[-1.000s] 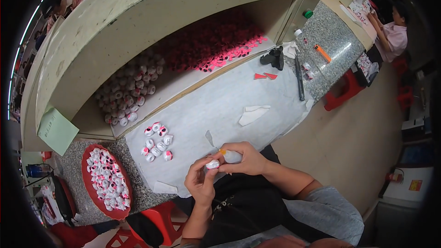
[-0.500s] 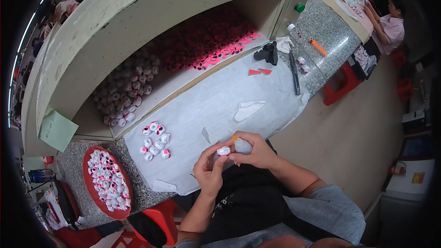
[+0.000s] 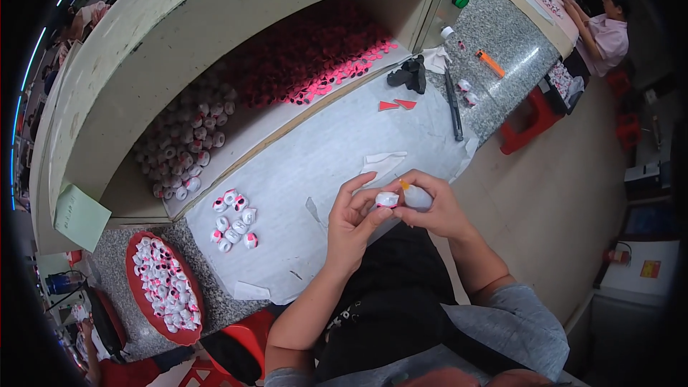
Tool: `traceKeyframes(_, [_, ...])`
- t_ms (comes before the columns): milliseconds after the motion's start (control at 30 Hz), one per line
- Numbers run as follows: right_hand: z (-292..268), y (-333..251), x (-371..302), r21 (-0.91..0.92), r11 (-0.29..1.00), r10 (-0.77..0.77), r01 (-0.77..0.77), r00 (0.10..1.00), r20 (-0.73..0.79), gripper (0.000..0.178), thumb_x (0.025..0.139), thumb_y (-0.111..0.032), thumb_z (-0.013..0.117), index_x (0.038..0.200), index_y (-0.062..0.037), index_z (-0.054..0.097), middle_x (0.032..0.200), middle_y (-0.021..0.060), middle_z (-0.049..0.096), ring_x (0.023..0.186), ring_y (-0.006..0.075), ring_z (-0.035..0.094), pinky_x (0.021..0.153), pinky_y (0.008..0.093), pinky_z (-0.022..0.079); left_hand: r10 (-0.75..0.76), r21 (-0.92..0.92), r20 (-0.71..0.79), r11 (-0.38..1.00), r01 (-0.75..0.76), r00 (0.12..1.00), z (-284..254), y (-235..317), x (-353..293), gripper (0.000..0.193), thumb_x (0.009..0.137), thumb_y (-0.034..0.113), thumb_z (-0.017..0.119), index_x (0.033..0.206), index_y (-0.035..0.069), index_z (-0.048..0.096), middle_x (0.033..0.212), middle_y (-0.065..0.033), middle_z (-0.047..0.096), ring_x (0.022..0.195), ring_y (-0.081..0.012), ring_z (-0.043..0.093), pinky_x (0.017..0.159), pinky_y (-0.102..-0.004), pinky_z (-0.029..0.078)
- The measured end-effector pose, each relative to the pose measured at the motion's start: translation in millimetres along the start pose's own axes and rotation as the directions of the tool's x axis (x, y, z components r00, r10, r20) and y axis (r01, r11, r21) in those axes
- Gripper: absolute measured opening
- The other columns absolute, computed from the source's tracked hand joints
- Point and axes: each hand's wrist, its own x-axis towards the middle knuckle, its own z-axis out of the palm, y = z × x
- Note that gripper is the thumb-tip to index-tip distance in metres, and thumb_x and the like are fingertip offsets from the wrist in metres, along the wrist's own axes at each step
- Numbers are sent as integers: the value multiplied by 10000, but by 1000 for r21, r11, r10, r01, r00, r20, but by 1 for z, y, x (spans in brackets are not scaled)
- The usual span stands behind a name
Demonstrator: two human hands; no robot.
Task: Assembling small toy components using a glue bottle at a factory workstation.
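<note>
My left hand [image 3: 350, 223] pinches a small rounded white piece [image 3: 387, 199] with pink at its lower edge, above the near edge of the paper-covered worktop [image 3: 326, 150]. Its forefinger is raised away from the piece. In my right hand [image 3: 446, 209] is a small translucent squeeze bottle [image 3: 417, 198] with a yellow nozzle, tilted up and to the left. Fingertips of the right hand lie close beside the white piece; whether they touch it I cannot tell. On the paper to the left sits a cluster of similar white and pink pieces [image 3: 238, 223].
A red dish [image 3: 136, 283] full of such pieces stands at left. Under the curved hood [image 3: 179, 11] lie white pieces [image 3: 188, 147] and many pink bits [image 3: 337, 84]. A black pen-like tool [image 3: 453, 107], black scraps [image 3: 408, 75] and an orange cutter [image 3: 491, 63] lie at right. Beyond, a co-worker sits.
Both hands have shifted to the right and slightly upward with the piece and the bottle. My left forefinger has lifted off the piece. The whole view has moved a little.
</note>
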Motion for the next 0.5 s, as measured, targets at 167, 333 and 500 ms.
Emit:
traceKeyframes(167, [-22,8,-3,-57,993,-113,106,984,-141,243,642,8,577,876,-3,512,684,7,507,526,41,447,441,152,343,87,80,7,993,-88,996,15,-13,8,418,766,24,493,1144,20,314,1042,-139,493,1021,-182,432,893,-293,285])
traceKeyframes(333, [-93,5,15,-222,973,-182,68,818,-546,215,695,-52,558,901,-17,508,631,-13,473,484,38,414,402,163,324,279,377,-15,891,-253,960,-6,17,-11,300,753,23,478,1045,-21,424,1010,-152,510,957,-187,476,849,-276,320])
traceKeyframes(500, [-213,31,34,-583,802,-353,-128,686,-636,205,737,-87,543,929,-16,524,698,-17,503,533,38,414,465,175,336,377,573,-148,786,-231,914,-58,62,-21,159,742,10,501,897,-4,532,912,-85,547,925,-163,476,834,-271,328])
